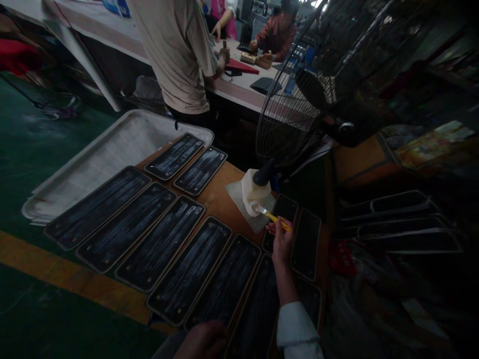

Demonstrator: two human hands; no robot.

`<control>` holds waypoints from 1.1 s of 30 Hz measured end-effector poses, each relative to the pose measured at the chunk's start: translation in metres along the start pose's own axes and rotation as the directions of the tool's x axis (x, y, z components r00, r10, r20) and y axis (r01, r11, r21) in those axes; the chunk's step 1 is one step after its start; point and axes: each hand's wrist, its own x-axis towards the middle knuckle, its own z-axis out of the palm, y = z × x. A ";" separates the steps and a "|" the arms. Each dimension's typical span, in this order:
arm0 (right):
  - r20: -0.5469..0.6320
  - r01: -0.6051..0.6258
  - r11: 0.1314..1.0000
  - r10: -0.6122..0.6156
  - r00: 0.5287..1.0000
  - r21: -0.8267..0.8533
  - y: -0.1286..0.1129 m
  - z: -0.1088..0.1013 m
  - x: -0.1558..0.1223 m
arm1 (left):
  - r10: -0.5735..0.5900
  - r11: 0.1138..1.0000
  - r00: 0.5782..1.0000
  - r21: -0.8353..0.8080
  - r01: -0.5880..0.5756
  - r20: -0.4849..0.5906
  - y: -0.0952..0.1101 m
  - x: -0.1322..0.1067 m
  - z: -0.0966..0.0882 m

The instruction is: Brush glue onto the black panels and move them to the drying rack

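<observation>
The wooden table [220, 199] in front of you runs from the near edge toward the far left, and most of its top is hidden under a row of long black panels [160, 244] streaked with white, laid side by side at a slant. Beyond them on the far left lies a big white tray [112, 149], its near side covered by the panels. On the far right stands a wire-caged fan [299, 109]; the space behind and below it is so dark that you can only make out the pale outlines of more panels stacked there [400, 219]. At the far bench a person in a beige shirt [179, 55] stands with their back to you, cut off at the shoulders by the top edge, and a seated person [277, 35] works behind. Just beside the fan's base, a white container [252, 192] with a dark cone-shaped top sits on a pale sheet [235, 192]. Your right hand [282, 242] is over the panels near that container, fingers closed around a yellow-handled brush [275, 218] whose bristles touch the container's near side. Your left hand [204, 341] shows only as a blurred shape cut off by the near edge, so you cannot tell whether it is open or closed.
</observation>
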 end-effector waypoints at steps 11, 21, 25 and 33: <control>-0.057 0.021 0.996 -0.027 0.998 -0.090 -0.012 -0.108 0.033 | 0.299 0.867 0.922 0.474 -0.154 -0.246 0.056 0.097 -0.027; 0.209 0.272 0.891 -0.207 0.956 -0.363 -0.011 -0.144 0.132 | 0.521 0.645 0.833 0.725 -0.242 -0.186 0.091 0.206 -0.034; 0.316 0.378 0.821 -0.255 0.914 -0.428 -0.004 -0.141 0.157 | 0.514 0.642 0.837 0.731 -0.231 -0.186 0.090 0.221 -0.033; 0.408 0.457 0.760 -0.275 0.870 -0.462 0.013 -0.134 0.184 | 0.501 0.645 0.842 0.735 -0.209 -0.200 0.092 0.231 -0.029</control>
